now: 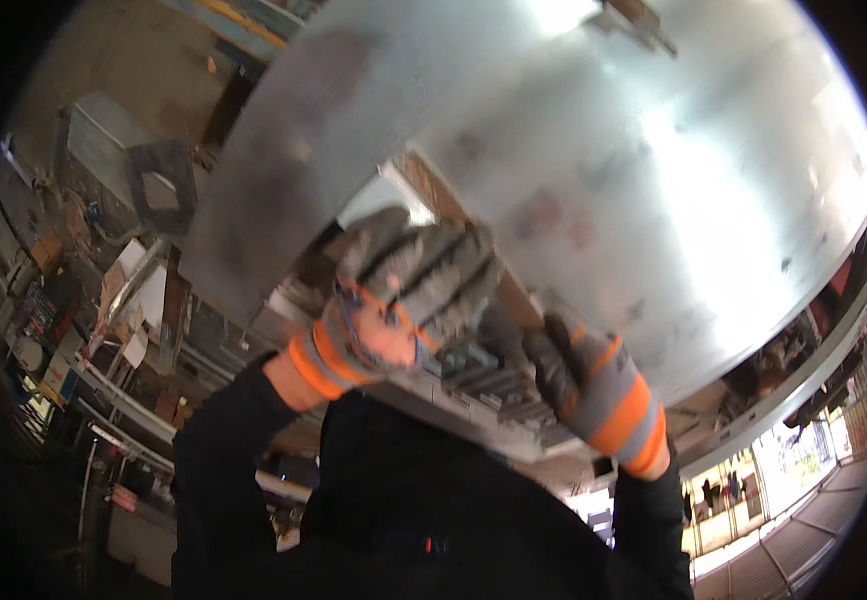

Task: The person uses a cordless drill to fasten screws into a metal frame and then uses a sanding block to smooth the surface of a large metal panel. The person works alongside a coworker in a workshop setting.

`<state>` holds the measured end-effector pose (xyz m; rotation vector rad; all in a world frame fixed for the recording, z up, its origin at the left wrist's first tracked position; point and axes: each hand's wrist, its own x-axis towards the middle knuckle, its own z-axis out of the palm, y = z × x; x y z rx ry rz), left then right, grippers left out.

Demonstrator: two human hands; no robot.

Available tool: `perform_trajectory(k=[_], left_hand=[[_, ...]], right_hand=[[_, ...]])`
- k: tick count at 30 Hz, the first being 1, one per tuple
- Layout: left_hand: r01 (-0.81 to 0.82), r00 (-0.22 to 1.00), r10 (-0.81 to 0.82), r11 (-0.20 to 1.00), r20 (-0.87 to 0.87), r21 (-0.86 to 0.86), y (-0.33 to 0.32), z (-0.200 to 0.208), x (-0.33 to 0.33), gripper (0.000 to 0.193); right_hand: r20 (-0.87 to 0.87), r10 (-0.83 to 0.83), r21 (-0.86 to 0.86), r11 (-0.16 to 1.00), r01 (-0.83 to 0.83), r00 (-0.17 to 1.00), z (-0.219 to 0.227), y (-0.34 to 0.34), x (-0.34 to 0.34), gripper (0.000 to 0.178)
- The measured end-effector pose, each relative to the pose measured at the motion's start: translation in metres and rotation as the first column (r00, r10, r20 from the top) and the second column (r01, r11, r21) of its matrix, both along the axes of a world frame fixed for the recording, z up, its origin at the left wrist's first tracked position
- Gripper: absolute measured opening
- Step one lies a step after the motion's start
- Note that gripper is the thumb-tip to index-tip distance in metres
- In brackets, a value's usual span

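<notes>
A narrow brown strip [437, 190] runs slantwise along the near edge of a large, shiny grey metal sheet [594, 190]. Whether it is a separate piece or part of the sheet's edge, I cannot tell. My left hand [404, 290], in a grey glove with an orange-banded cuff, has its fingers bent over the strip's middle, hiding part of it. Lower and to the right, my right hand [594, 390], gloved alike, is closed at the strip's near end with the thumb and fingers against it. Motion slightly blurs both hands.
Scrap metal and a dark plate with a hole [162, 187] lie at the left. Flat metal pieces [494, 375] sit below, between my hands. A small metal fitting [639, 22] rests on the sheet's far part. A pale curved rail [784, 400] passes at the right.
</notes>
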<state>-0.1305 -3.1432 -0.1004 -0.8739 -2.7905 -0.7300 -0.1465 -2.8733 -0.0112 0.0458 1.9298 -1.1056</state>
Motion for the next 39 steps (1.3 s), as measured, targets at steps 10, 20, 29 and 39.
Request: perform_trajectory(k=[10, 20, 29, 39], left_hand=[[0.006, 0.999, -0.005, 1.000, 0.042, -0.021, -0.005, -0.003, 0.004, 0.043], [0.048, 0.997, -0.046, 0.999, 0.058, -0.025, -0.007, 0.003, 0.003, 0.037], [-0.008, 1.000, 0.009, 1.000, 0.029, -0.013, -0.012, -0.002, 0.002, 0.041], [0.053, 0.999, -0.053, 0.998, 0.007, 0.032, -0.007, 0.002, 0.001, 0.037]], right_hand=[[-0.042, 0.027, 0.033, 0.999, -0.025, 0.999, 0.010, -0.001, -0.001, 0.015], [-0.040, -0.003, 0.022, 1.000, 0.004, 0.999, 0.009, 0.001, 0.005, 0.016], [0.004, 0.014, 0.002, 1.000, -0.014, 1.000, 0.009, -0.002, -0.002, 0.015], [-0.159, 0.037, 0.023, 0.999, -0.034, 0.987, 0.016, -0.002, 0.005, 0.016]])
